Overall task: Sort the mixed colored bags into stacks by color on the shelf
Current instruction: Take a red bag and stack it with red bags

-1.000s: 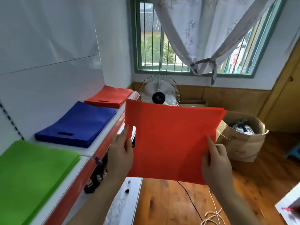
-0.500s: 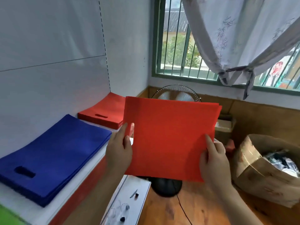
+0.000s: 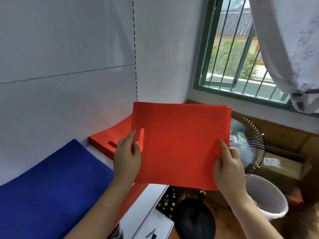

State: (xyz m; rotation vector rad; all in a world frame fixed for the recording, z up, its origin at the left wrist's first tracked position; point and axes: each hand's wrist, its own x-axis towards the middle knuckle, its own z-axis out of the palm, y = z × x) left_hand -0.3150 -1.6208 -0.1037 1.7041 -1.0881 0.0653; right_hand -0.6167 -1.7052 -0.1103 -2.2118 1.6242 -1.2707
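I hold a flat red bag (image 3: 179, 144) upright in front of me, just right of the shelf. My left hand (image 3: 126, 156) pinches its left edge near the handle slot. My right hand (image 3: 227, 167) pinches its lower right edge. Behind the bag's left side, a stack of red bags (image 3: 103, 144) lies at the far end of the white shelf (image 3: 100, 156), partly hidden. A stack of blue bags (image 3: 51, 187) fills the shelf's near left.
The white wall panel rises behind the shelf. A floor fan (image 3: 246, 144) stands right of the bag, its black base (image 3: 195, 219) below. A white bucket (image 3: 265, 195), cardboard boxes (image 3: 283, 166) and a barred window (image 3: 241, 49) with a tied curtain lie to the right.
The view has swung further right and closer to the shelf's far end. The red bag, held in both hands, now sits closer to the red stack. The green stack has left view.
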